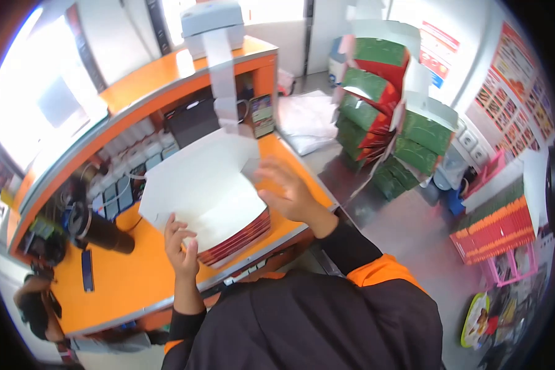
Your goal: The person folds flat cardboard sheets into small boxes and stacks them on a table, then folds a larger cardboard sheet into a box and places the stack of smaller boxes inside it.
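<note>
A stack of nested cardboard boxes (219, 206), white inside with red patterned sides, lies on the orange counter (148, 280) in front of me. Its white flaps stand up at the back and left. My left hand (180, 248) is at the near left corner of the stack, fingers apart. At the right side of the stack, my right hand (290, 191) has its fingers spread, slightly blurred. Whether either hand touches the cardboard is hard to tell.
A label printer (213, 28) on the upper shelf trails a long paper strip. The black tumbler (102, 228) and several phones are at the left. Folded green and red boxes (376, 92) are piled at the right. Part of another person (40, 302) shows at lower left.
</note>
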{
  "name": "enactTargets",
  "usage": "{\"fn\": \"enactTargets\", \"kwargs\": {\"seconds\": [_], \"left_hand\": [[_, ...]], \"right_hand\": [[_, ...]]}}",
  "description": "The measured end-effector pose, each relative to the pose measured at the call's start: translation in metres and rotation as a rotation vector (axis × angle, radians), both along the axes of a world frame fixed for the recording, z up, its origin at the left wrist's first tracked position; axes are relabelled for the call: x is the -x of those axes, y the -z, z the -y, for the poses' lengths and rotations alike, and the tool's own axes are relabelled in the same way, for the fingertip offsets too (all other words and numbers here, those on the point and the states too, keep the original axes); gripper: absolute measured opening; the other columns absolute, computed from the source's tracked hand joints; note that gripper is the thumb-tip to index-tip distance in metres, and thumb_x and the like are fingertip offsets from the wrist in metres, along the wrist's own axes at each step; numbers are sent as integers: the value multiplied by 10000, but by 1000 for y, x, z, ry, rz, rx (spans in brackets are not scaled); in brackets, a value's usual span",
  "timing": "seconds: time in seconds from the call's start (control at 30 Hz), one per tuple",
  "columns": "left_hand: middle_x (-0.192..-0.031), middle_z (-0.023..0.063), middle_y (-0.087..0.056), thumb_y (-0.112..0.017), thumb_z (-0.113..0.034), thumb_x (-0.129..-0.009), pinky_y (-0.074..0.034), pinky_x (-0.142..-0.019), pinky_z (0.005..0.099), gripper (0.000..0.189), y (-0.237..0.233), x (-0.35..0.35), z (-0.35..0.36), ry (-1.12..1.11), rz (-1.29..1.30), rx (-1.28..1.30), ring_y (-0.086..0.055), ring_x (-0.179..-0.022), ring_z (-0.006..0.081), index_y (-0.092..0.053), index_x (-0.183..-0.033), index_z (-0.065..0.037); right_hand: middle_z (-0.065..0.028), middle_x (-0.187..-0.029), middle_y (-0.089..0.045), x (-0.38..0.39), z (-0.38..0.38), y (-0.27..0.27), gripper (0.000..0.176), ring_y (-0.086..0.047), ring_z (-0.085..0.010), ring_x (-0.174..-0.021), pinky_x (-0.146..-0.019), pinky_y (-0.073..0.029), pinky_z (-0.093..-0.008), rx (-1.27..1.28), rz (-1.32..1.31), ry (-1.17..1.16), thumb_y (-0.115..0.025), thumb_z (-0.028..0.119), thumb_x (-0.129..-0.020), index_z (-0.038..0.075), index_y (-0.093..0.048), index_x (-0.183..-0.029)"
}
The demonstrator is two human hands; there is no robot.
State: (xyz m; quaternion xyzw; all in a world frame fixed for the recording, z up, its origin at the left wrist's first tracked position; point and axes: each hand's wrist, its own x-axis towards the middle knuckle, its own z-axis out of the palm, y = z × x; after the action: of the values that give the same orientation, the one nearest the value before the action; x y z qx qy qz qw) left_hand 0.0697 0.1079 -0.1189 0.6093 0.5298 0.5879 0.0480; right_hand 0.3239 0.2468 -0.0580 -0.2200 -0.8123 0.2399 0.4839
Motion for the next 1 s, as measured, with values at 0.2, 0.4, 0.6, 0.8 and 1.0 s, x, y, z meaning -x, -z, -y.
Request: {"fn": "enactTargets", "kwargs": {"seconds": [0.2,0.4,0.6,0.8,1.0], "left_hand": [[-1032,141,-530,-602,-317,-752,-271,-981,512,283,-18,-6,10,-37,-65,5,-365,-1207,416,-588,-775,-34],[-1005,150,-544,-611,-363,-765,-302,-957,506,334,-46,-15,14,-60,-59,-171,-399,-1181,403,-588,-763,-30],[-1068,164,-517,-669,-353,-731,-358,-926,484,366,-92,-59,5,279,-17,-252,-416,-1164,385,-584,-899,-39],[-1348,172,-312,-676,-320,-734,-419,-910,434,853,-118,-141,-13,545,786,-36,-431,-1161,354,-182,-1379,-59],[-1112,205,-537,-425,-177,-873,-456,-879,354,469,-91,-82,-12,282,1196,3,-561,-1013,278,-362,-1221,130]], "right_hand": [[-163,-1278,-419,-172,5,-117,574,-344,-359,-1206,-1024,-234,-459,-597,89,1218,-695,235,-712,57,-484,-1215],[-93,-919,-603,-283,-24,-120,215,-562,-239,-886,-810,-419,-323,-208,322,1003,-643,155,-778,14,-565,-921],[-101,-766,-549,-233,33,-150,143,-481,-265,-707,-664,-405,-319,-546,-55,1044,-645,81,-769,-3,-548,-834],[-8,-671,-468,-66,87,-116,93,-482,-209,-672,-769,-319,-549,-775,241,380,-616,179,-683,127,-559,-735],[-134,-1103,-490,0,90,-59,449,-435,-259,-1079,-975,-219,-553,-549,60,78,-702,305,-665,100,-602,-1052]]}}
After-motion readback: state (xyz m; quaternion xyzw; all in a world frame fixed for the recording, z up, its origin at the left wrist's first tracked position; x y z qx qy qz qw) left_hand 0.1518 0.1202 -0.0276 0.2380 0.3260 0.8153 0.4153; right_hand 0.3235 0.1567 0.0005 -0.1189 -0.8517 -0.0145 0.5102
